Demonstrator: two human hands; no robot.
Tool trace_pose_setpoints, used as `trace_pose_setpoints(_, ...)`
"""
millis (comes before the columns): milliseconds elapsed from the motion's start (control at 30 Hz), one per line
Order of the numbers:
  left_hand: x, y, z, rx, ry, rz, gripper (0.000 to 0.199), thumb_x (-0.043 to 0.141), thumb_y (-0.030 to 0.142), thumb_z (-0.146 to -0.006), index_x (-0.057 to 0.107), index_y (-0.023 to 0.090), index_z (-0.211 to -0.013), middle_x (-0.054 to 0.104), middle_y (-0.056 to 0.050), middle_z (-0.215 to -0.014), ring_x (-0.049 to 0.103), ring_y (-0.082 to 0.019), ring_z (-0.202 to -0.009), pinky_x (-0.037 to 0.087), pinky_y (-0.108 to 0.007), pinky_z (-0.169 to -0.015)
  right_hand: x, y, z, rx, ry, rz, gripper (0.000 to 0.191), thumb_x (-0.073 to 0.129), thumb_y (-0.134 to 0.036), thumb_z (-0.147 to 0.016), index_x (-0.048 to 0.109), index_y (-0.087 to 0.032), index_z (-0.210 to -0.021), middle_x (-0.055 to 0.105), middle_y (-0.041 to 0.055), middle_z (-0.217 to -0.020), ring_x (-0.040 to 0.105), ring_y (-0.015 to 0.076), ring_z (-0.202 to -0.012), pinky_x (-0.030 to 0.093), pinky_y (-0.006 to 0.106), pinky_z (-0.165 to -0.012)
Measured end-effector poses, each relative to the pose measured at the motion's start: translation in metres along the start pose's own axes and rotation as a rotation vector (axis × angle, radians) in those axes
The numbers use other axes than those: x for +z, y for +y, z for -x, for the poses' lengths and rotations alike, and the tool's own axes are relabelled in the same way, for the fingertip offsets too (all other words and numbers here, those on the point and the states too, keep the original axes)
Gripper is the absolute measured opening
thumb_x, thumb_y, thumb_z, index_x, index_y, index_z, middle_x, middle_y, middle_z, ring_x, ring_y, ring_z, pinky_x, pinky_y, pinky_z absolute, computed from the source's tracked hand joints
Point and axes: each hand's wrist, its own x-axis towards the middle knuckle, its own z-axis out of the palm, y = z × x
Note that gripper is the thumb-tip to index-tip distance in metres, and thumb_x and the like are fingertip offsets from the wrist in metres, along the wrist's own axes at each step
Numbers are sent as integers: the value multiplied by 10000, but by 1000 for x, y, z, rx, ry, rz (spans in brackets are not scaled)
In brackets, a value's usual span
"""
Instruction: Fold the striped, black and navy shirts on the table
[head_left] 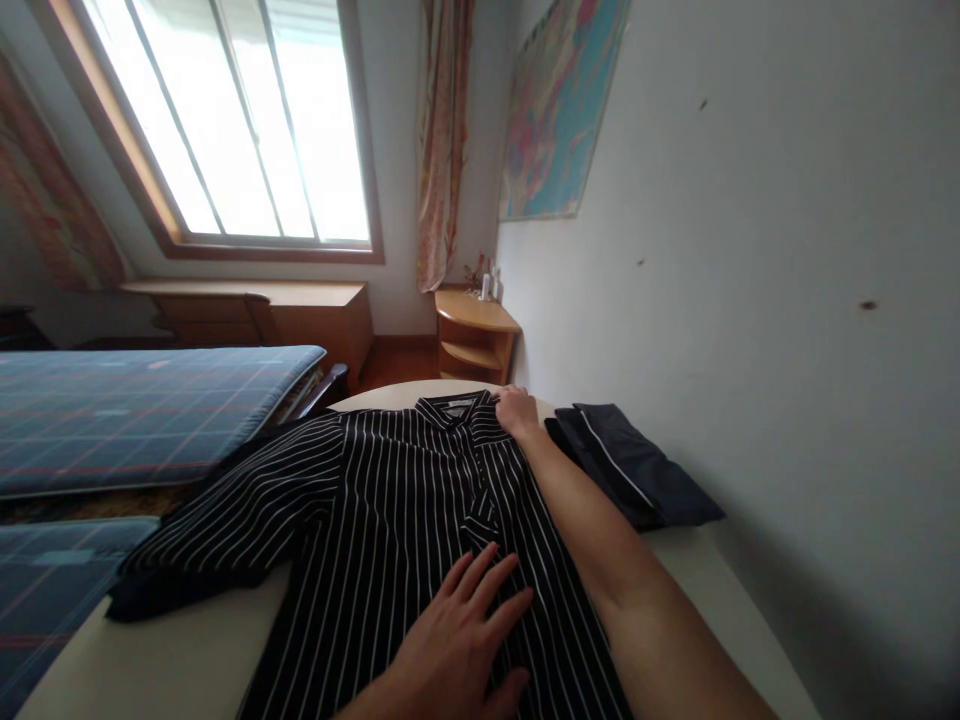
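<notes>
A black shirt [397, 500] with thin white stripes lies spread on a pale table [225, 640], its collar [454, 408] toward the far edge. One short sleeve [247, 500] stretches out to the left. On the right, the shirt's side runs straight down without a sleeve sticking out, and a striped edge lies over the middle of the front. My left hand [465, 630] rests on the lower front, fingers spread. Beside the collar, my right hand [516, 410] has its fingers curled on the shirt's shoulder; its fingertips are partly hidden.
Folded dark clothes [634, 465] lie on the table to the right, near the white wall [787, 400]. To the left are beds with blue plaid mattresses [150, 410]. A corner shelf [476, 312] and a desk [322, 293] stand beyond, below the window [247, 130].
</notes>
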Motion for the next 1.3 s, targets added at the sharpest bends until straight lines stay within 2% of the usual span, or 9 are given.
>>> trace_pose_setpoints(200,2,1,0,-17,9,16,764,659,327,-818,352,286,-1516,189,-77,-1642,139,-379,-1498,212,-641,-1176,-2,-27,7,-97,-55,9,323,549,-429,-884,760,-199,-968,724,122,-1077,555,318,-1147,420,412,-978)
trace_pose_setpoints(333,2,3,1,-11,39,23,753,658,321,-817,359,295,-1507,203,-68,-1641,151,-376,-1498,217,-642,-1175,2,-36,6,-65,-107,-11,277,571,-369,-871,743,-179,-974,704,147,-1116,593,303,-1103,441,390,-943)
trace_pose_setpoints(500,2,4,3,-18,49,14,774,660,307,-805,344,311,-1512,226,-80,-1634,158,-368,-1498,226,-633,-1175,11,-40,6,-76,-61,-103,342,374,-306,-996,640,-172,-1164,642,127,-1232,590,210,-1119,427,318,-979)
trace_pose_setpoints(667,3,5,3,-16,72,8,784,665,312,-802,339,349,-1514,282,-76,-1609,179,-377,-1492,236,-632,-1172,29,-41,23,-176,-117,-166,363,445,-361,-991,581,-201,-1288,587,89,-1366,519,208,-1249,360,341,-1074)
trace_pose_setpoints(767,3,6,3,-37,61,-9,777,665,298,-796,357,361,-1506,225,-63,-1633,140,-377,-1499,223,-615,-1181,36,-42,32,-217,-137,-187,461,397,-397,-1004,494,-204,-1411,526,65,-1458,451,199,-1338,311,326,-1117)
trace_pose_setpoints(900,2,6,3,-44,34,-12,780,669,297,-792,362,359,-1506,142,-61,-1655,89,-381,-1504,210,-614,-1182,32,-40,32,-35,-55,-153,634,262,-468,-1014,338,-96,-1521,336,147,-1583,247,262,-1471,178,391,-1186)
trace_pose_setpoints(1000,3,4,2,-42,31,-9,787,669,305,-798,346,367,-1514,131,-49,-1655,86,-382,-1502,196,-619,-1184,29,-35,32,124,-124,-89,787,300,-603,-968,273,-73,-1549,193,180,-1629,141,324,-1503,126,447,-1195)
trace_pose_setpoints(1100,4,1,1,-37,-2,-11,809,686,319,-790,340,367,-1519,130,-58,-1652,78,-385,-1500,194,-622,-1183,29,-29,32,88,-243,-37,829,308,-651,-946,253,-97,-1560,126,171,-1644,92,305,-1516,66,463,-1201)
trace_pose_setpoints(1300,2,0,-1,-31,-2,-1,827,693,332,-792,320,364,-1530,101,-47,-1654,65,-392,-1499,190,-633,-1181,33,-23,28,29,-261,0,802,287,-663,-945,239,-164,-1571,113,123,-1655,79,258,-1520,39,453,-1200)
